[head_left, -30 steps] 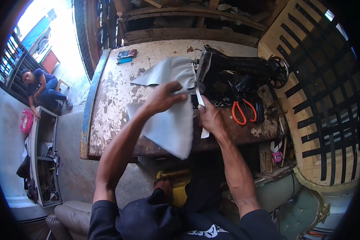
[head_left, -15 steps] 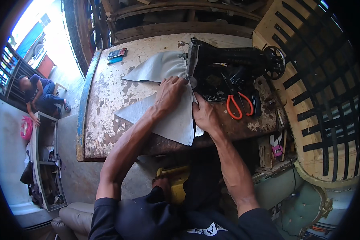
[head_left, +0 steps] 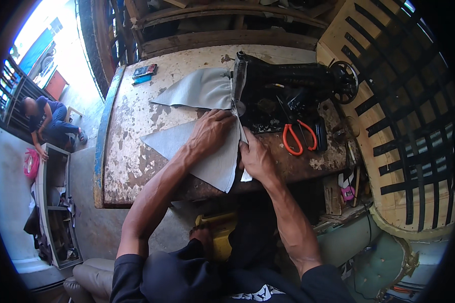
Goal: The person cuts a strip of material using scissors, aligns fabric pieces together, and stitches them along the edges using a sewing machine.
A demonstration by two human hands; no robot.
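A grey-white fabric piece (head_left: 212, 164), pointed at its left end, lies on the worn table under both hands. Another pointed part of pale fabric (head_left: 197, 88) extends left from the black sewing machine (head_left: 288, 73), beside its needle end. My left hand (head_left: 210, 131) rests on the nearer fabric, its fingertips pressed down just short of the needle area, partly bent. On the fabric's right edge, my right hand (head_left: 256, 154) pinches a narrow folded strip between thumb and fingers. The needle and presser foot are too dark to make out.
Orange-handled scissors (head_left: 299, 139) lie on the table right of my right hand. A small box and a blue lighter (head_left: 142, 79) sit at the far left. A strap-webbed wooden frame (head_left: 404, 126) stands on the right. Another person (head_left: 48, 118) sits beyond the table, left.
My left hand has slid slightly toward me. The near fabric corner has swung left and closer to me, and my right hand has moved a little nearer, still pinching the edge.
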